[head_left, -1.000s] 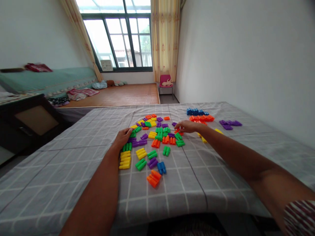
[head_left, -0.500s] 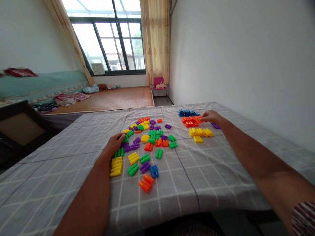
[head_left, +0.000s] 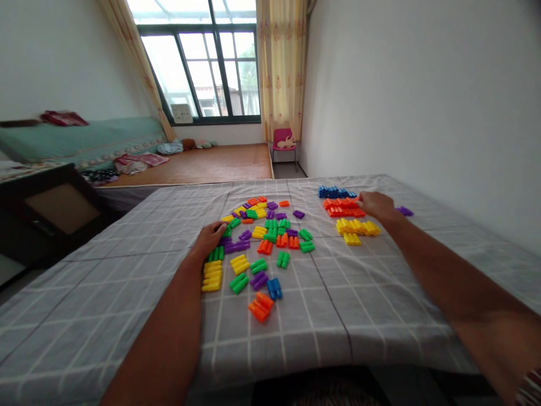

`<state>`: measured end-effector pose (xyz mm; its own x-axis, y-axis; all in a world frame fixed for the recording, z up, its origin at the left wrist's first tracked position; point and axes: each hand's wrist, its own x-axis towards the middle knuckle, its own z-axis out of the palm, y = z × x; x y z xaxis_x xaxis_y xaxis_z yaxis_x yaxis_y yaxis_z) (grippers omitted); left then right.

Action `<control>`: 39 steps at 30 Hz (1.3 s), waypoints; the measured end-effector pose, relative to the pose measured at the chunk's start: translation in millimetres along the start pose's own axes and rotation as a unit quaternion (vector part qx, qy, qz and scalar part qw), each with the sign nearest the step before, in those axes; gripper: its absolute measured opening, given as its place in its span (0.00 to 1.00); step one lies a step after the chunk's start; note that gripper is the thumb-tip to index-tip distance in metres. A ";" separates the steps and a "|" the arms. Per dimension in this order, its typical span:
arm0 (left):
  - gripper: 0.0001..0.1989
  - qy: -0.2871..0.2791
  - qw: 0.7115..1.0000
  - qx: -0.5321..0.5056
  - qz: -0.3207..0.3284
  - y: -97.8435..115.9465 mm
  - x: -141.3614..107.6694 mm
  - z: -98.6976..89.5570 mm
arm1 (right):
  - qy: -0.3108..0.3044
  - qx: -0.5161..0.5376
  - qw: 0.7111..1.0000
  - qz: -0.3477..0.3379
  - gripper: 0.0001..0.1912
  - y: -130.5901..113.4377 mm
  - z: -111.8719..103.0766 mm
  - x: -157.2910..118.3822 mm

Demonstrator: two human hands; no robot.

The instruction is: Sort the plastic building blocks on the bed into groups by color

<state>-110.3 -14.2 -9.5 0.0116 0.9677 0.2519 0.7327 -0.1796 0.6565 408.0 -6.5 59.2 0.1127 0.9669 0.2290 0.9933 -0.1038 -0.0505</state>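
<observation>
My left hand (head_left: 211,235) rests at the left edge of a loose spread of plastic building blocks. Its fingers lie loosely beside a green block (head_left: 227,232) and purple blocks (head_left: 236,246), partly hiding them. Out to the right, my right hand (head_left: 377,204) is closed at the end of the orange block stack (head_left: 344,208), its fingertips pinching an orange block there. Behind that stack lie dark blue blocks (head_left: 336,192), and in front are yellow blocks (head_left: 358,227). One purple block (head_left: 404,211) lies right of my right wrist.
A grey checked cloth (head_left: 296,321) covers the table. Nearest me are an orange block (head_left: 261,307) and a blue block (head_left: 274,288). Beyond stand a low bed (head_left: 211,163) and a pink chair (head_left: 284,140); a white wall (head_left: 414,96) runs along the right.
The view has turned slightly left, so everything sits further right. My right hand has shifted to the right end of the orange stack, whose rows look fuller. My left hand stays at the spread.
</observation>
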 end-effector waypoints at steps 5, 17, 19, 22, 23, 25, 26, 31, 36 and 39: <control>0.27 -0.003 1.000 -0.011 0.004 -5.3 1.6 3.3 | -0.062 0.145 0.941 -0.299 0.09 -93.4 9.4 -8.9; 0.24 -0.007 1.000 -0.004 0.019 -7.7 2.0 5.0 | -0.129 0.185 0.878 -0.421 0.13 -179.5 26.7 -34.9; 0.24 -0.007 1.000 0.003 0.024 -7.8 2.6 4.8 | -0.150 0.224 0.893 -0.361 0.16 -171.1 25.3 -30.9; 0.24 -0.010 1.000 0.005 0.026 -7.5 2.4 4.4 | -0.160 0.225 0.914 -0.298 0.16 -157.5 26.5 -25.8; 0.24 -0.010 1.000 0.004 0.024 -7.2 2.0 4.2 | -0.152 0.206 0.923 -0.286 0.16 -152.8 26.8 -23.9; 0.24 -0.009 1.000 0.002 0.022 -6.3 1.1 3.9 | -0.126 0.146 0.942 -0.276 0.17 -143.9 25.7 -19.3; 0.24 -0.009 1.000 0.001 0.021 -5.8 0.6 3.8 | -0.111 0.117 0.948 -0.276 0.18 -139.9 24.2 -16.8; 0.24 -0.011 1.000 0.007 0.022 -4.8 0.1 3.3 | -0.093 0.145 0.903 -0.393 0.13 -130.9 16.3 -6.1; 0.24 -0.012 1.000 0.005 0.024 -6.7 1.8 3.3 | -0.137 0.161 0.826 -0.522 0.20 -138.0 18.7 -5.5; 0.24 -0.008 1.000 0.008 0.022 -7.6 2.6 2.2 | -0.156 0.150 0.831 -0.513 0.16 -142.9 20.5 -9.0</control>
<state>-114.3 -9.9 -15.4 0.0555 0.9616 0.2687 0.7419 -0.2198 0.6334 264.6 4.4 44.5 -0.8477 0.5289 0.0409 0.5063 0.8297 -0.2351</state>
